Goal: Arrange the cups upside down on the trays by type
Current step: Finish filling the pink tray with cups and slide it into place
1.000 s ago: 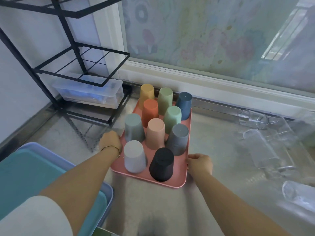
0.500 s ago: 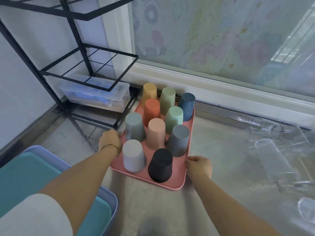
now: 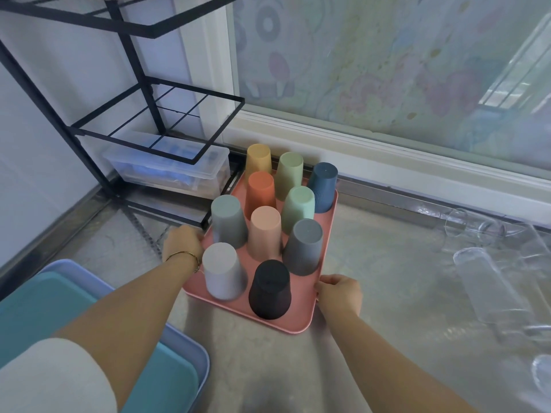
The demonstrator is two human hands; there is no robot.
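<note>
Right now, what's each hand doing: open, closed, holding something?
Left hand: closed, gripping the left edge of the pink tray.
Right hand: closed, gripping the tray's right edge near its front corner.

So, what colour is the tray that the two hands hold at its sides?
The tray is salmon pink; the head view shows it best.

Black wire rack [image 3: 155, 111], patterned window [image 3: 387, 64], grey floor [image 3: 268, 368]
</note>
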